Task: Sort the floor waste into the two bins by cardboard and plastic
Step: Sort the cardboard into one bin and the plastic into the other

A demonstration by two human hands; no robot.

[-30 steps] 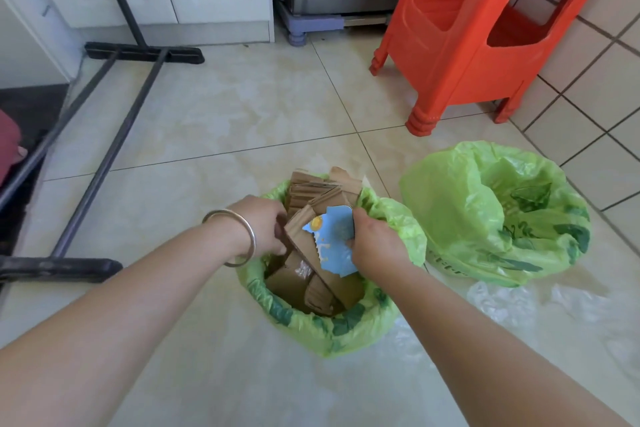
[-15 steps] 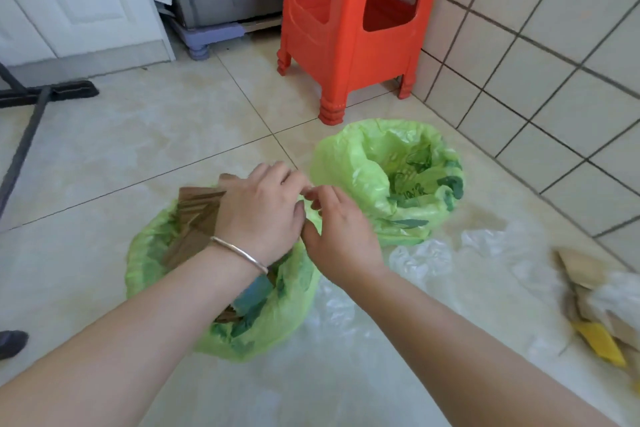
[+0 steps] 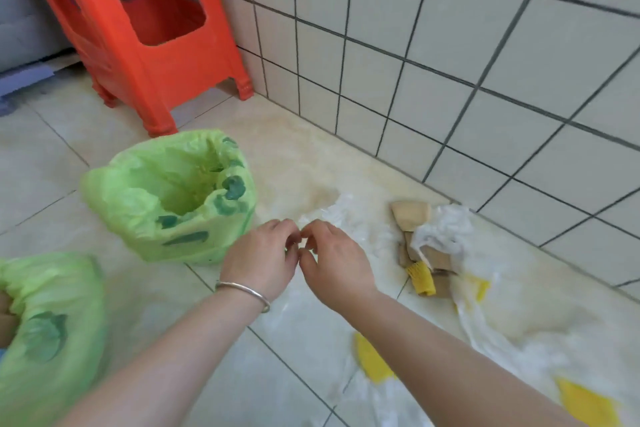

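Head view: left hand (image 3: 259,258) and right hand (image 3: 334,262), fingers loosely curled and empty, hover between bins; cardboard scraps (image 3: 410,215) and plastic film (image 3: 446,229) remain unsorted on the floor (image 3: 311,156), the nearer green-lined bin (image 3: 173,198) apparently empty.

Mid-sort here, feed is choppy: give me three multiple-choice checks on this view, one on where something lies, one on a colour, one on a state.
1. Where do the cardboard pieces lie?
A. on the floor near the tiled wall
B. on top of the stool
C. inside the far bin

2. What colour is the stool?
A. blue
B. orange-red
C. white

3. What do the left hand and right hand hold?
A. a cardboard piece between them
B. a yellow net each
C. nothing visible, fingers loosely curled

Answers:
1 A, the brown pieces sit among white plastic by the wall's foot.
2 B, its legs and sides are orange-red.
3 C, both hands hover over the floor beside the far bin with nothing seen in the fingers.
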